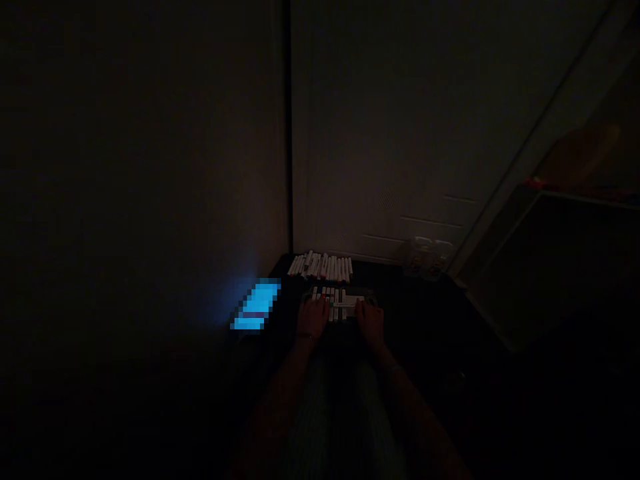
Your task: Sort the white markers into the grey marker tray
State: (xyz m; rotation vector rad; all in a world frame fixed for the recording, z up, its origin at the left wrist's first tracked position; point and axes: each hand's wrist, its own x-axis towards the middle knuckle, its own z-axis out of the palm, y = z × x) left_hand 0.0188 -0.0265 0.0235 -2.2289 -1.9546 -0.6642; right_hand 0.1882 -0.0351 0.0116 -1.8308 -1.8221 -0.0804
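Note:
The scene is very dark, so finger detail is faint. A white marker point(344, 305) with a green end lies crosswise between my two hands. My left hand point(313, 319), fingers curled, is at its green end, over the left part of a row of white markers point(337, 314) in a dark tray or case. At the marker's other end is my right hand point(371, 321), its fingers closed, beside a pale flat patch point(351, 301) in the same case. Both hands partly hide the case.
Behind the case, several more white markers point(323, 267) lie side by side against the wall. A lit screen point(256, 305), blurred into blocks, stands at the left. Clear plastic containers point(427, 257) sit at the back right of the dark surface point(415, 313).

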